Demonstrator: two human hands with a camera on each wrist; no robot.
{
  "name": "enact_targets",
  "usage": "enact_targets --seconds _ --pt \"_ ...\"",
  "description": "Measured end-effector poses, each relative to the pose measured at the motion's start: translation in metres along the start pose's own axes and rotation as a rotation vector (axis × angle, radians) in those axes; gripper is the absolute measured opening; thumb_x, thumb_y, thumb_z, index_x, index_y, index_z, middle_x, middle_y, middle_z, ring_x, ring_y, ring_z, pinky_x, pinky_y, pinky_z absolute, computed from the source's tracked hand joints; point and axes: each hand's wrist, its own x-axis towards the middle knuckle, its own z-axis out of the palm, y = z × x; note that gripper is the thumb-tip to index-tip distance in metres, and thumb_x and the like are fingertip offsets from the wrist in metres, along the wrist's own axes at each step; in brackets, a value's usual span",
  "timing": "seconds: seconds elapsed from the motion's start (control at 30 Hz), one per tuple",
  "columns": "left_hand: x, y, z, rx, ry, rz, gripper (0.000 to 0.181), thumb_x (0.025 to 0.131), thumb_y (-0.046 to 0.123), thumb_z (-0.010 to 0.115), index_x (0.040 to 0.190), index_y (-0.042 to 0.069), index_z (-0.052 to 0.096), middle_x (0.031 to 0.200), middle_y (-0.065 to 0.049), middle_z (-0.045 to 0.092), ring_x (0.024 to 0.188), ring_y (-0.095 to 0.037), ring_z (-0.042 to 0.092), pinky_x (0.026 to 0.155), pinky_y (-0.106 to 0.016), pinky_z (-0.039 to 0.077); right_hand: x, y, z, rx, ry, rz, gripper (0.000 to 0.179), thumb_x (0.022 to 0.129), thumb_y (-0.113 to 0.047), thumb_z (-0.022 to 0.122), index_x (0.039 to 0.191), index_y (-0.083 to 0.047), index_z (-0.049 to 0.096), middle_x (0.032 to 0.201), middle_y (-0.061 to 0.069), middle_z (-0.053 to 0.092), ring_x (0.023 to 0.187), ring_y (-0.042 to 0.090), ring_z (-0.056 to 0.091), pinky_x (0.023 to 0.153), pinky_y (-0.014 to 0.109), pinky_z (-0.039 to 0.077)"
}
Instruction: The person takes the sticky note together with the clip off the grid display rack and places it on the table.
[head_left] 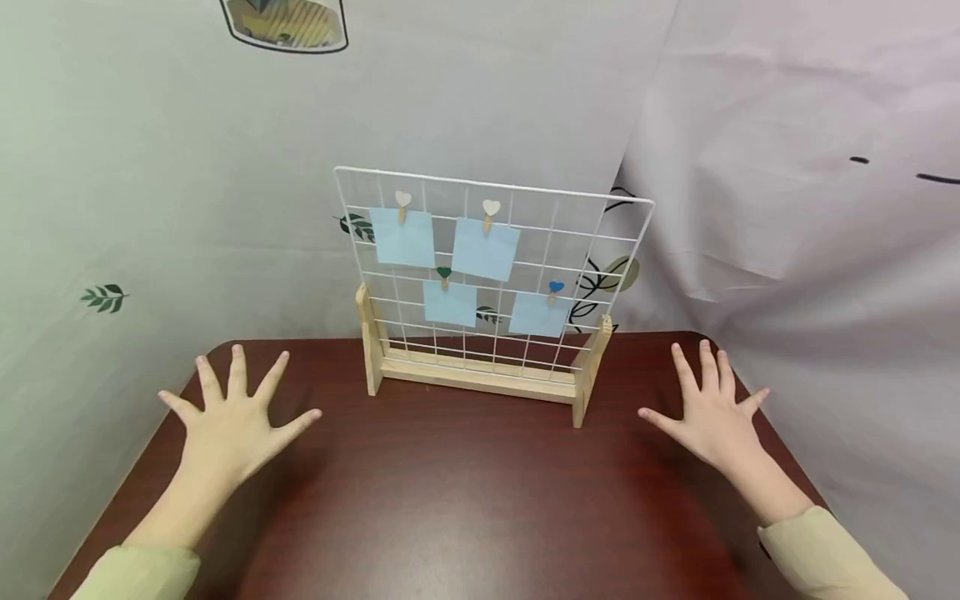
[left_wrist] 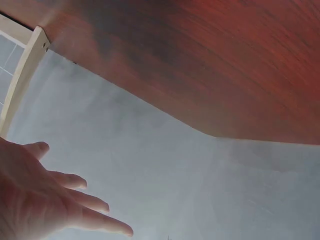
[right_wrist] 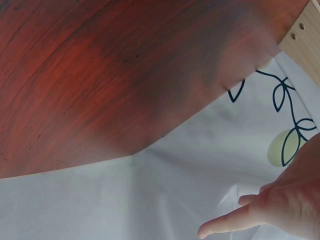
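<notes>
A white wire grid (head_left: 536,258) stands upright in a pale wooden base (head_left: 480,381) toward the back of the table. Light blue paper sheets (head_left: 405,240) hang on it in two rows, each under a small clothespin with a heart: two white hearts (head_left: 491,207) above, a green heart (head_left: 444,272) and a blue heart (head_left: 556,287) below. My left hand (head_left: 228,429) is spread with straight fingers to the left of the stand, holding nothing. On the other side, my right hand (head_left: 716,421) is likewise spread, apart from the stand and holding nothing.
The dark red wooden table (head_left: 480,492) has cut corners at the back. Behind it hangs a pale cloth (head_left: 225,167) with leaf prints, creased at the right. In the right wrist view, the stand's wooden leg (right_wrist: 305,45) shows at the upper right.
</notes>
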Motion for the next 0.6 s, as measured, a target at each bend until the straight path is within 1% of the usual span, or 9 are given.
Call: enact_targets --seconds 0.1,0.17,0.3,0.47,0.6 --pt "0.000 0.001 0.002 -0.001 0.005 -0.001 0.102 0.089 0.084 0.056 0.168 0.026 0.028 0.168 -0.043 0.012 0.151 -0.075 -0.004 0.099 -0.100 -0.008 0.003 0.000 0.000 0.002 0.001 -0.003 0.120 0.087 -0.070 0.073 0.172 -0.020 0.005 0.173 0.033 0.005 0.159 0.057 0.004 0.091 0.103 0.003" --pt "0.003 0.001 0.002 0.004 0.014 0.006 0.102 0.090 0.083 0.057 0.169 0.026 0.027 0.168 -0.043 0.013 0.151 -0.075 -0.003 0.100 -0.099 -0.008 0.004 -0.001 -0.001 0.007 0.006 0.001 0.120 0.087 -0.070 0.072 0.172 -0.019 0.005 0.173 0.033 0.005 0.160 0.057 0.005 0.091 0.104 0.004" --pt "0.007 -0.001 0.003 0.009 0.015 0.008 0.102 0.090 0.083 0.056 0.169 0.025 0.027 0.168 -0.043 0.012 0.151 -0.075 0.000 0.101 -0.098 -0.009 0.008 -0.003 -0.004 0.009 0.011 0.002 0.119 0.088 -0.069 0.072 0.172 -0.018 0.006 0.174 0.033 0.005 0.160 0.057 0.004 0.091 0.104 0.004" --pt "0.011 -0.003 0.007 -0.002 0.013 0.006 0.102 0.091 0.085 0.053 0.168 0.024 0.028 0.168 -0.043 0.011 0.151 -0.075 0.000 0.101 -0.098 -0.010 0.014 -0.008 -0.009 0.003 -0.012 0.000 0.118 0.088 -0.069 0.072 0.172 -0.017 0.007 0.174 0.032 0.005 0.159 0.057 0.004 0.091 0.103 0.003" --pt "0.014 -0.005 0.011 -0.017 0.019 0.010 0.101 0.091 0.083 0.055 0.168 0.024 0.030 0.168 -0.043 0.013 0.152 -0.073 0.003 0.102 -0.098 -0.010 0.016 -0.010 -0.012 -0.002 -0.025 0.004 0.119 0.088 -0.069 0.073 0.172 -0.017 0.007 0.173 0.033 0.006 0.159 0.057 0.006 0.093 0.103 0.004"
